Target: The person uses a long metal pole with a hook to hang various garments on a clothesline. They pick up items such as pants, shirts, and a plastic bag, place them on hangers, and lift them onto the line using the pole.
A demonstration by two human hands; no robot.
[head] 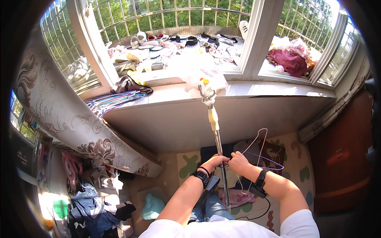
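A telescopic metal pole leans upright before me, its forked head level with the windowsill. My left hand is closed around the pole's lower part. Just right of it, my right hand grips clothes hangers near their hooks, close to the left fingers. One is a pink hanger, the other a purple hanger; both stick out to the right. The hooks are largely covered by my fingers. Below lie folded clothes, among them a pink garment on the patterned mat.
A bundle of hangers and a dark cloth rest on the sill. Shoes and laundry lie in the barred window bay. A patterned curtain hangs left, above piled clothes. A wooden cabinet stands right.
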